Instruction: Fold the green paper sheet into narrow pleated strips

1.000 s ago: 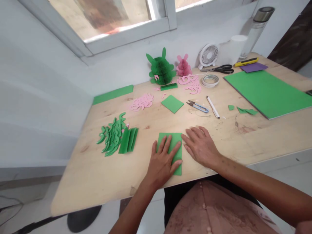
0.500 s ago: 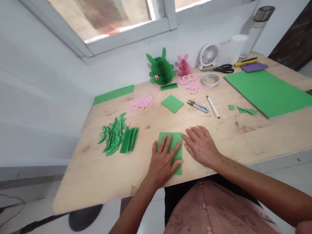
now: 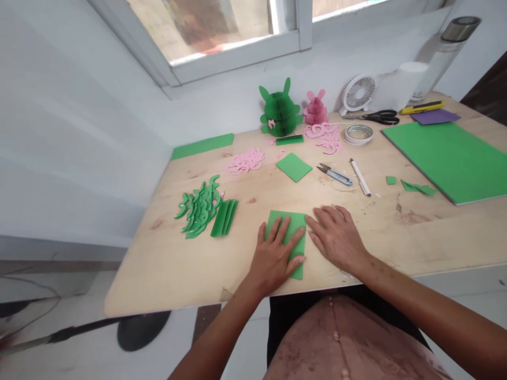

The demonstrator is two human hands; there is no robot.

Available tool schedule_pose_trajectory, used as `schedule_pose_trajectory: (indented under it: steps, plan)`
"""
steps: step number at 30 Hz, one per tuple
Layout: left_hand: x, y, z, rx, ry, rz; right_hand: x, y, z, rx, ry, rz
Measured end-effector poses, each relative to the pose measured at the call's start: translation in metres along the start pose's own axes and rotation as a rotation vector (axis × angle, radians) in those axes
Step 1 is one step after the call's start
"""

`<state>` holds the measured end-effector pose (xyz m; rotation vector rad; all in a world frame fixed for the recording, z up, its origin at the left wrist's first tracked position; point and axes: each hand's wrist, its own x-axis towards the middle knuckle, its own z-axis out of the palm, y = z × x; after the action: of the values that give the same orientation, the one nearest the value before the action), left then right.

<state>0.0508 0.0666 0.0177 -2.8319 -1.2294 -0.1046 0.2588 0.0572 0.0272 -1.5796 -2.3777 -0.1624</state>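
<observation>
Under my left hand (image 3: 275,258) lies a green paper rectangle (image 3: 298,270) near the table's front edge. The left fingers are spread flat over it. My right hand (image 3: 336,235) rests palm down on the table to the right, its fingers stretched out and one fingertip at the paper's upper right corner. A pleated green paper strip (image 3: 224,218) lies to the left, against a pile of green cut-outs (image 3: 200,208). Beyond my hands is another green paper piece (image 3: 294,167), with blue-handled thread snips (image 3: 335,174) and a white pen (image 3: 360,177) beside it.
A green honeycomb paper figure (image 3: 280,113) and a smaller pink one (image 3: 316,108) stand by the wall. Pink scraps (image 3: 246,160), a tape roll (image 3: 358,134), black scissors (image 3: 382,117), a white fan (image 3: 358,94), a yellow cutter (image 3: 423,107) and a large green sheet (image 3: 455,163) are also on the table.
The view has shifted, so the table's things sit farther right in the picture. Both hands keep nearly the same pose around the green paper.
</observation>
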Motion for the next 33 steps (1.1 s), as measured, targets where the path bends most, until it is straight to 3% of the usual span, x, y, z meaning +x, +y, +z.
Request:
schedule_pose_trajectory:
  steps: [14, 20, 33]
  plan:
    - [-0.003, 0.002, -0.002, -0.043, 0.006, 0.002, 0.001, 0.002, 0.0, -0.018, -0.028, -0.013]
    - [-0.028, 0.02, -0.009, -0.08, -0.041, 0.097, 0.001, 0.002, 0.0, -0.021, -0.028, -0.021]
    - [-0.082, 0.061, 0.0, -0.04, 0.024, -0.062, 0.002, 0.002, -0.001, -0.034, -0.025, -0.025]
